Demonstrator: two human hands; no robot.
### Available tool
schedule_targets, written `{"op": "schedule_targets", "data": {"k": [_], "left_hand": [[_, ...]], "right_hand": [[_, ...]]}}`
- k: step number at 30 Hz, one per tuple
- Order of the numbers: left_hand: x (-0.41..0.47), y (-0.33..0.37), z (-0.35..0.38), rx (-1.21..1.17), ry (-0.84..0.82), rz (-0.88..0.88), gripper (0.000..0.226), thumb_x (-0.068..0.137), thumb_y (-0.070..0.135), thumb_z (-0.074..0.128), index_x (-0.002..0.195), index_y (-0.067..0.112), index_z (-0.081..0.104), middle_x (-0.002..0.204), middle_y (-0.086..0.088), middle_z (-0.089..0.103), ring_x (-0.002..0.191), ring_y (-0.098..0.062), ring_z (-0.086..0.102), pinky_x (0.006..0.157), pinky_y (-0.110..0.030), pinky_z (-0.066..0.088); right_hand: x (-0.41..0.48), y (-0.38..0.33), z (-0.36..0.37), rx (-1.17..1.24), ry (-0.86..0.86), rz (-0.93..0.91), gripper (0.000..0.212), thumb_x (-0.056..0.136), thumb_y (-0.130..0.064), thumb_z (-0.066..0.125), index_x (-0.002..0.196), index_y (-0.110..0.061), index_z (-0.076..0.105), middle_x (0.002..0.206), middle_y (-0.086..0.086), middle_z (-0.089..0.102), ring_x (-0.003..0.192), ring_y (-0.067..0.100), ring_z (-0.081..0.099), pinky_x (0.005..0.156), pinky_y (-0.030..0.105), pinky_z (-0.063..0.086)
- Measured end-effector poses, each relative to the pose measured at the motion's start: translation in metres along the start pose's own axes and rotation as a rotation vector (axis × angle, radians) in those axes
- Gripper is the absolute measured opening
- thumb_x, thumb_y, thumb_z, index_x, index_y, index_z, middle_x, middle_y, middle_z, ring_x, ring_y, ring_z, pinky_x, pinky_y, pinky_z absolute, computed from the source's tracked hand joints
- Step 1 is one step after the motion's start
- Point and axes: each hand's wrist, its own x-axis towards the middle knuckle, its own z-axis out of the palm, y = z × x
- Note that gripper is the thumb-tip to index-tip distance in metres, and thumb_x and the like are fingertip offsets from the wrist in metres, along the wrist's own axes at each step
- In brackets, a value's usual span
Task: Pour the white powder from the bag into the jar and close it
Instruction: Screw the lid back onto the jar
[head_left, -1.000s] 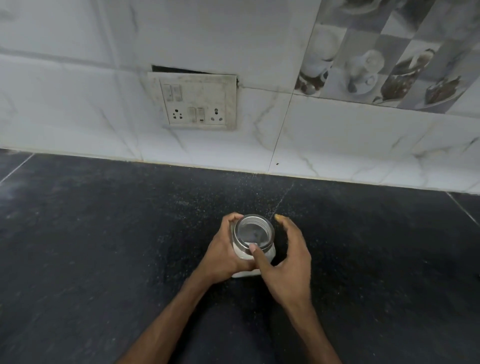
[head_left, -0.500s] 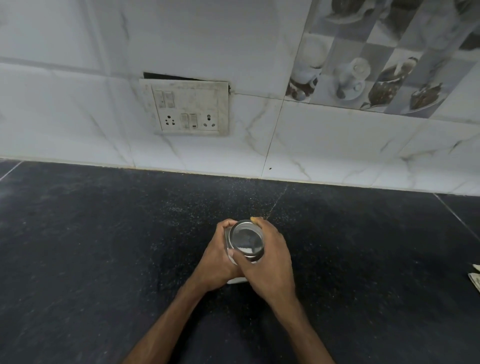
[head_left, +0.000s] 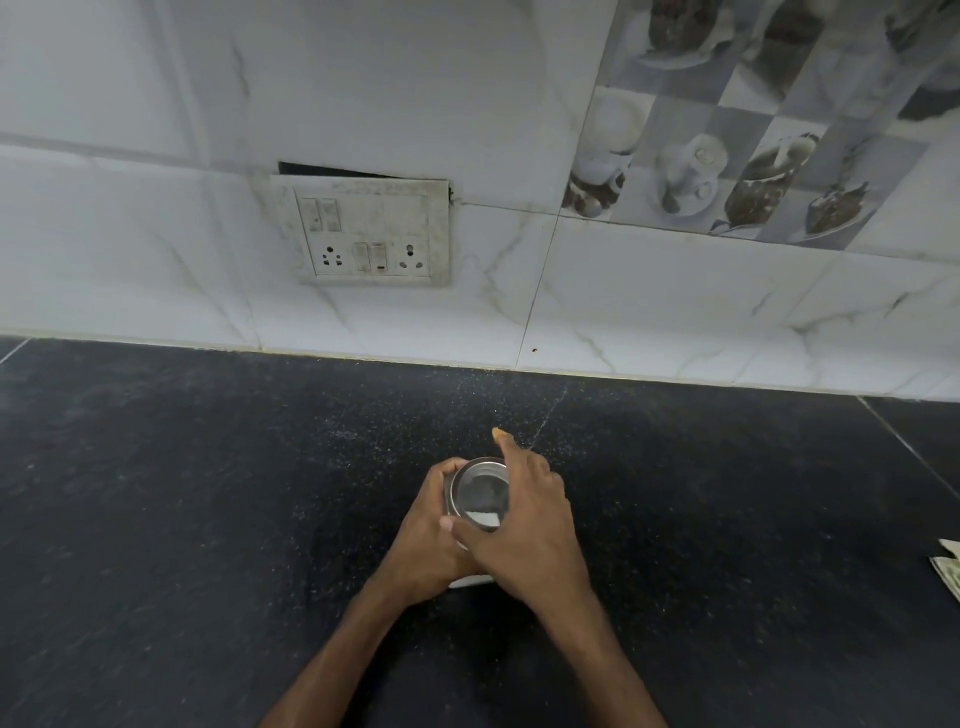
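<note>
A small clear jar with white powder inside stands on the black counter (head_left: 208, 493); only its white base (head_left: 470, 581) shows below my hands. A steel lid (head_left: 479, 488) with a see-through centre sits on top of it. My left hand (head_left: 431, 540) wraps round the jar body from the left. My right hand (head_left: 530, 525) lies over the lid's right rim, thumb against the near edge and index finger stretched past the far side. The bag is only a scrap (head_left: 948, 571) at the right edge.
White grains are scattered over the counter behind the jar. A tiled wall runs along the back, with a switch and socket panel (head_left: 366, 231) above the counter's left half.
My right hand has closed round the lid and turned on it, its index finger now pointing away past the far rim. The camera view has drifted slightly.
</note>
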Motion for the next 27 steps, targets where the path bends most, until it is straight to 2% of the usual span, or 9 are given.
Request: {"op": "schedule_targets", "data": {"k": [3,7,10,12,15,18,21,23,27], "left_hand": [[0.001,-0.003,0.0,0.026,0.007,0.012,0.096,0.05,0.038,0.099,0.127,0.045,0.042,0.127,0.02,0.062,0.119,-0.006,0.063,0.097,-0.021,0.052],[0.001,-0.002,0.0,0.067,0.013,0.044,0.097,0.051,0.033,0.096,0.119,0.067,0.036,0.125,0.032,0.056,0.121,0.002,0.058,0.094,-0.007,0.046],[0.0,0.002,0.0,0.031,0.006,0.024,0.089,0.054,0.04,0.094,0.123,0.056,0.04,0.126,0.023,0.06,0.119,-0.002,0.061,0.095,-0.015,0.05],[0.0,0.004,0.001,-0.007,0.012,0.006,0.084,0.057,0.044,0.091,0.125,0.046,0.043,0.128,0.014,0.062,0.118,-0.005,0.063,0.096,-0.02,0.051],[0.0,0.004,0.0,0.001,-0.002,-0.007,0.087,0.056,0.044,0.092,0.127,0.043,0.041,0.129,0.012,0.061,0.119,-0.003,0.062,0.099,-0.024,0.052],[-0.001,0.004,-0.001,0.014,-0.008,0.002,0.09,0.054,0.043,0.093,0.126,0.046,0.039,0.131,0.013,0.06,0.12,-0.001,0.06,0.097,-0.019,0.051],[-0.001,0.005,0.0,0.017,-0.002,0.003,0.088,0.054,0.044,0.092,0.125,0.048,0.04,0.13,0.012,0.059,0.119,-0.002,0.061,0.094,-0.017,0.05],[-0.001,0.004,0.001,-0.003,0.004,0.001,0.085,0.055,0.043,0.092,0.124,0.049,0.042,0.128,0.011,0.06,0.117,-0.002,0.062,0.092,-0.015,0.051],[-0.001,0.003,0.0,0.016,-0.015,0.019,0.091,0.052,0.037,0.095,0.124,0.048,0.039,0.13,0.015,0.057,0.119,0.005,0.057,0.092,-0.006,0.046]], "right_hand": [[0.0,0.001,-0.009,0.057,-0.045,0.011,0.102,0.073,-0.047,0.075,0.154,-0.045,0.014,0.149,-0.01,0.047,0.134,0.012,0.045,0.106,0.031,0.041],[0.0,-0.007,-0.008,-0.117,0.093,0.068,0.101,0.07,-0.068,0.071,0.151,-0.034,0.024,0.139,-0.006,0.054,0.126,0.015,0.053,0.099,0.033,0.046],[0.001,-0.008,-0.008,-0.13,-0.01,0.017,0.102,0.075,-0.058,0.072,0.156,-0.035,0.014,0.153,-0.003,0.042,0.14,0.018,0.039,0.109,0.036,0.039],[-0.002,-0.01,-0.005,-0.111,-0.035,-0.033,0.09,0.081,-0.048,0.069,0.155,-0.036,0.02,0.156,-0.007,0.038,0.143,0.013,0.035,0.112,0.032,0.035],[-0.002,-0.016,-0.002,-0.192,0.05,0.033,0.085,0.079,-0.066,0.064,0.149,-0.031,0.033,0.14,-0.004,0.048,0.127,0.015,0.048,0.1,0.032,0.045],[0.003,-0.014,-0.008,-0.257,-0.005,0.09,0.101,0.073,-0.079,0.06,0.153,-0.031,0.023,0.145,0.004,0.047,0.13,0.022,0.049,0.104,0.039,0.044],[0.0,-0.011,-0.011,-0.157,-0.097,0.028,0.095,0.079,-0.059,0.069,0.155,-0.038,0.016,0.161,-0.002,0.033,0.145,0.02,0.033,0.113,0.04,0.035],[-0.003,-0.011,-0.009,-0.18,-0.054,-0.006,0.085,0.081,-0.054,0.069,0.153,-0.036,0.026,0.154,-0.006,0.041,0.14,0.015,0.039,0.108,0.034,0.04],[0.0,-0.014,-0.01,-0.257,-0.021,0.094,0.097,0.073,-0.078,0.061,0.151,-0.03,0.03,0.145,0.002,0.043,0.132,0.021,0.043,0.103,0.038,0.046]]}}
